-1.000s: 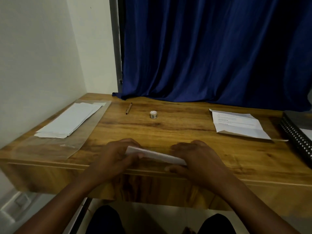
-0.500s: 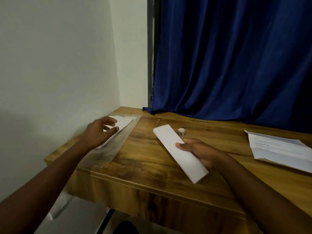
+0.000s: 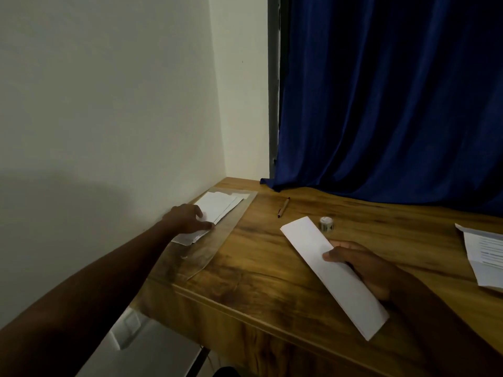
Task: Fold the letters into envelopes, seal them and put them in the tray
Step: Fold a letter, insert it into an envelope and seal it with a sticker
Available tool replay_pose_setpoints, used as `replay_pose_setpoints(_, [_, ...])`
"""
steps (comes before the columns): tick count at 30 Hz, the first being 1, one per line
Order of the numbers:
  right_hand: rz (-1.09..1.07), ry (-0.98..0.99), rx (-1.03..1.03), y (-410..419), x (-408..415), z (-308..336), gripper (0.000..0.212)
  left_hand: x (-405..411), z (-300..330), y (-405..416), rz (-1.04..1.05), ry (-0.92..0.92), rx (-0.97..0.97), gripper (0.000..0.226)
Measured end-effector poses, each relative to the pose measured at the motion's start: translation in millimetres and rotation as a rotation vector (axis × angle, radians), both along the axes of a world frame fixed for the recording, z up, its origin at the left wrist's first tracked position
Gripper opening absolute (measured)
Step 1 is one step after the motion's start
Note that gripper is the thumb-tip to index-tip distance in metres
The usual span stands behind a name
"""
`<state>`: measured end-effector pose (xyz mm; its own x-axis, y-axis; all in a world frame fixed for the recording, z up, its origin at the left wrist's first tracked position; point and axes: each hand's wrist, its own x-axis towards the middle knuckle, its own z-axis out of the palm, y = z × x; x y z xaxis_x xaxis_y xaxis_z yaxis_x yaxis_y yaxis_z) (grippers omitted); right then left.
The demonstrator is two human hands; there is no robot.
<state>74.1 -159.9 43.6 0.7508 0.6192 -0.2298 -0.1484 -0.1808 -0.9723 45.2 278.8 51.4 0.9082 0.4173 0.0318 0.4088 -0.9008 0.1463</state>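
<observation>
Folded letter (image 3: pixel 333 273) pinched in right hand (image 3: pixel 364 268), left hand (image 3: pixel 185 219) on envelopes (image 3: pixel 217 209)

No words to read anywhere, only blurry dark lines of print on the open letter (image 3: pixel 487 250), far right of the tabletop (image 3: pixel 272 257)

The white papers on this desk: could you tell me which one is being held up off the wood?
The folded letter, pinched in the right hand; the envelope stack and open letter lie flat.

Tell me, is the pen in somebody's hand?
No, the pen lies alone on the wooden desk, while the right hand holds the folded letter and the left hand touches the envelopes.
</observation>
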Motion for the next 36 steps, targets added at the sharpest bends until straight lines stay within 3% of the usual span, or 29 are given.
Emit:
replay_pose_setpoints(9, [0.065,0.035,0.056,1.4,4.4,-4.3,0.026,0.9,20.6,-20.4,-0.024,0.034,0.146,0.048])
replay_pose_setpoints(14, [0.125,0.009,0.121,0.1,7.4,-7.1,0.068,-0.1,19.0,-8.1,0.014,-0.052,0.105,0.036])
replay_pose_setpoints(19, [0.155,0.001,0.187,-0.8,3.9,-5.3,0.069,-5.1,52.5,8.1,0.051,-0.202,0.103,0.037])
replay_pose_setpoints(22, [0.171,0.027,0.178,-2.6,3.9,-5.9,0.060,-22.0,91.3,10.2,0.082,-0.417,0.095,0.032])
replay_pose_setpoints(24, [0.160,0.024,0.163,-2.5,3.8,-6.3,0.047,-35.6,112.2,0.5,0.044,-0.643,-0.095,0.036])
replay_pose_setpoints(27, [0.116,-0.001,0.111,-1.3,1.0,-4.7,0.036,-51.5,125.7,-24.0,-0.067,-0.944,-0.661,0.025])
replay_pose_setpoints(28, [0.107,-0.010,0.096,-0.9,-0.3,-4.0,0.035,-55.4,123.9,-36.4,-0.114,-0.969,-0.856,0.017])
replay_pose_setpoints(31, [0.073,-0.053,0.068,0.2,-7.7,1.3,0.029,-62.5,102.3,-90.6,-0.273,-0.891,-1.371,0.026])
replay_pose_setpoints(36, [-0.074,-0.144,0.220,-2.7,-29.2,14.6,0.036,-64.0,40.3,-201.5,-0.216,-0.773,-1.934,0.031])
